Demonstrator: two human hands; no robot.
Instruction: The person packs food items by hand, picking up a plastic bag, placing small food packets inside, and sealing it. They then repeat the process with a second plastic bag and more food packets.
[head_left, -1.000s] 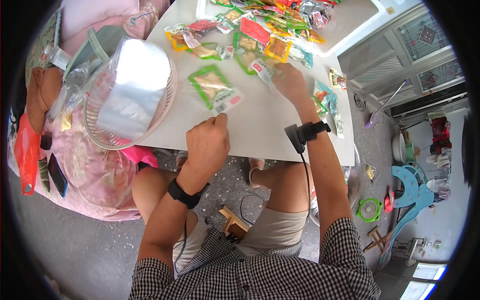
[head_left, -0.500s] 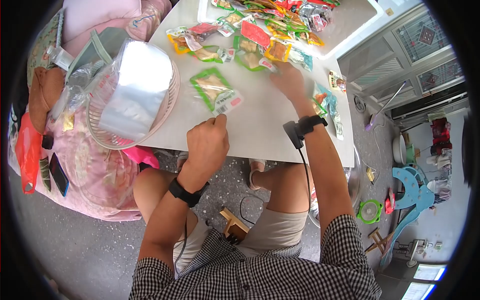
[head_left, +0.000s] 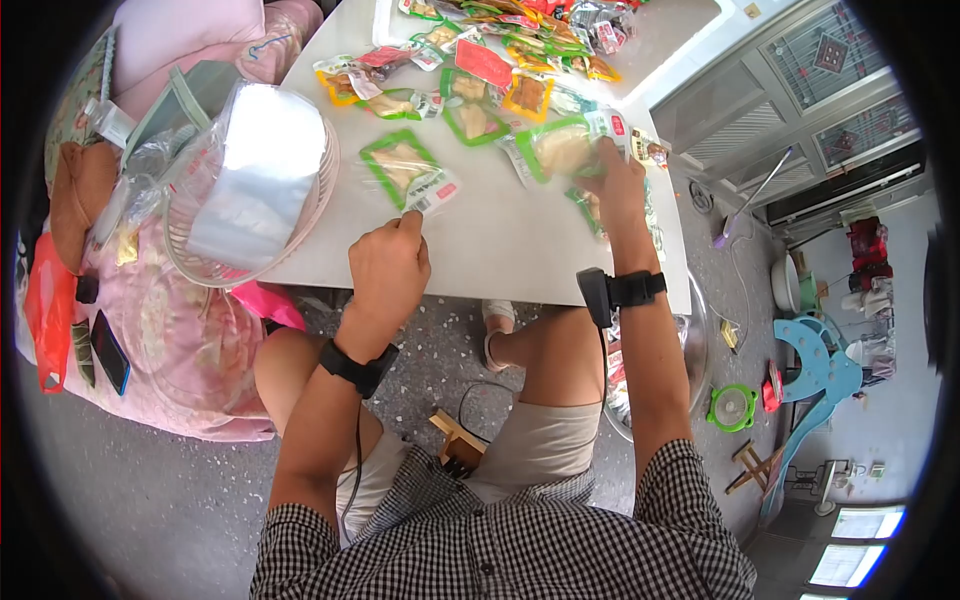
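My right hand (head_left: 618, 185) grips a green-edged food packet (head_left: 562, 149) by its right end and holds it over the right part of the white table (head_left: 480, 245). My left hand (head_left: 390, 262) is closed at the table's front edge, its fingertips at the lower corner of a clear bag with a green-edged packet (head_left: 402, 165) in it. Several green and yellow packets, among them a yellow one (head_left: 528, 95), lie along the back of the table. A red label (head_left: 484, 64) rests on top of them.
A pink basket (head_left: 327, 190) with clear plastic bags (head_left: 262, 180) stands at the left. Behind the table's packets is a white foam box (head_left: 683, 50) with many packets. A phone (head_left: 110, 352) lies on the pink bedding (head_left: 190, 370). A metal basin (head_left: 697, 365) is below the table's right side.
My right hand has taken hold of a green-edged packet and lifted it from the pile, moving to the right. The left hand stays by the bagged packet. The whole view has shifted slightly.
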